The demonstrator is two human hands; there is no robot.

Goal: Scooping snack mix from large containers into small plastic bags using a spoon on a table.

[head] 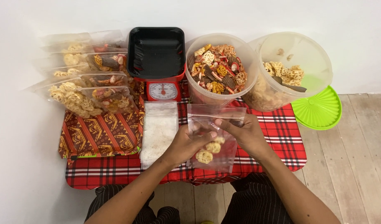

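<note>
Both my hands hold a clear plastic bag [217,159] with a few yellow flower-shaped crackers in it, above the red checked cloth [282,137]. My left hand [186,143] grips the bag's left side. My right hand [244,132] pinches its upper edge from the right. Just beyond the bag stand two round clear tubs: one with mixed snacks [217,68], and a tilted one with yellow crackers [288,70] and a scoop inside.
A red kitchen scale with a black tray [156,52] stands at the back. Several filled snack bags [86,83] lie at the left over a patterned cloth [101,135]. A stack of empty bags [159,132] lies beside my left hand. A green lid [321,110] rests on the wooden floor.
</note>
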